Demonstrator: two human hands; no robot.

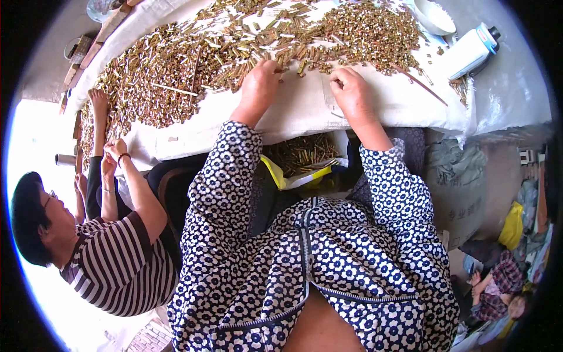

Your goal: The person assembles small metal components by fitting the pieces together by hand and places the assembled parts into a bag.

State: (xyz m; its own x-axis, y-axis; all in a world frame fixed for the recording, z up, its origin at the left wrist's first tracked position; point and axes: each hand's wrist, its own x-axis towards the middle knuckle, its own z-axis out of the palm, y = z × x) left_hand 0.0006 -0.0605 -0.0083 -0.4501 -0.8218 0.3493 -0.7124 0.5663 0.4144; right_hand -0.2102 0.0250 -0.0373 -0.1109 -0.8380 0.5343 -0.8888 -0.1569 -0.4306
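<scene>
A wide heap of small brass-coloured metal pieces (360,35), some short and some longer like little tubes, covers the far part of a white cloth-covered table (293,111). At the near edge of the heap is my left hand (260,89), fingers curled together beside the longer tubes. To its right, my right hand (353,92) hovers or rests over the cloth with its thumb and fingers pinched. What either hand holds, if anything, is too small or hidden to tell. Below the table edge, between my forearms, an open bag with a yellow rim (287,180) holds many thin brown-gold metal pieces.
Thin sticks (174,89) lie in and beside the heap. A white can with a blue rim (469,51) lies tilted at the right, near a white bowl (435,16). At left, a person in a striped shirt (114,258) works at the same table. Another person (495,287) sits at lower right.
</scene>
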